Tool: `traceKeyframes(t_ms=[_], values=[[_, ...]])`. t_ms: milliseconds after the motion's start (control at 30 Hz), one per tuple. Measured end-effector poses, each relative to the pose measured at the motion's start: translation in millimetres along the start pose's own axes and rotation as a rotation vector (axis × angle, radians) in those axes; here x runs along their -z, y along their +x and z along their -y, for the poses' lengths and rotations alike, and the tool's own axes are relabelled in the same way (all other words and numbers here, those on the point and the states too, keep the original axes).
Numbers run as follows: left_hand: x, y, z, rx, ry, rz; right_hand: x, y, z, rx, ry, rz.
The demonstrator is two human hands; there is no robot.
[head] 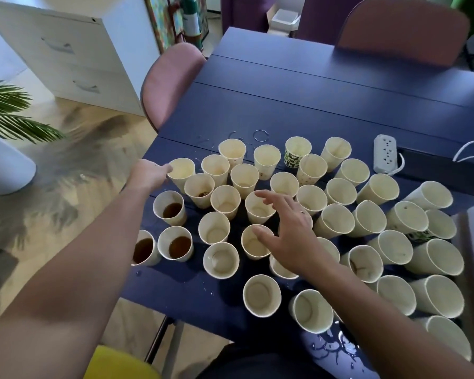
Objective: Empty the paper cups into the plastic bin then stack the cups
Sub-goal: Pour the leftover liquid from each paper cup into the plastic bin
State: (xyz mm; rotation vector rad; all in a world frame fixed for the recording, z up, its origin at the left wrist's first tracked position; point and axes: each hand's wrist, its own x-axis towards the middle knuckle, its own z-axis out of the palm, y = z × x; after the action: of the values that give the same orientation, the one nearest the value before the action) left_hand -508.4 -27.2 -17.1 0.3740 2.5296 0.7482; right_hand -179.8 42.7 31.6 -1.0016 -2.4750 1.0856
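Fingers of the left hand [148,173] pinch an upright, mouth-up cup [181,170]; right hand [290,231] hovers spread.

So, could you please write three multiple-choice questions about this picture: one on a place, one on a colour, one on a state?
1. Where is the white power strip?
A. on the floor
B. on the table, beyond the cups to the right
C. on a chair

2. What colour is the table?
A. dark blue
B. white
C. red

3. What is the right hand doing?
A. gripping a cup
B. spread open above the cups
C. resting on a chair

Answers:
1 B, the strip lies on the tabletop past the far right cups.
2 A, the bare top is dark blue.
3 B, its fingers are spread and close on nothing, while the left hand touches the rim of the far left cup.
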Motion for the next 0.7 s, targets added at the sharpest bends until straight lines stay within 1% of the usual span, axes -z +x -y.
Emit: traceKeyframes(t_ms=[67,200,267,333,500,600,700], values=[[9,-6,3,0.012,0.054,0.074,0,-2,1,0.002,0.005,0.002],[28,-19,19,0.012,0.279,0.268,-1,-5,5,0.011,0.009,0.003],[29,-24,32,-0.009,0.336,0.313,-2,-8,8,0.021,0.009,0.015],[24,-26,42,-0.033,0.339,0.296,-3,-9,10,0.031,0.005,0.021],[19,-27,56,-0.047,0.334,0.173,-4,-14,13,0.038,0.007,0.018],[29,-44,47,-0.041,0.331,0.132,-2,-18,10,0.028,0.008,0.011],[43,-63,34,-0.028,0.281,0.109,-1,-22,5,0.017,0.000,0.000]])
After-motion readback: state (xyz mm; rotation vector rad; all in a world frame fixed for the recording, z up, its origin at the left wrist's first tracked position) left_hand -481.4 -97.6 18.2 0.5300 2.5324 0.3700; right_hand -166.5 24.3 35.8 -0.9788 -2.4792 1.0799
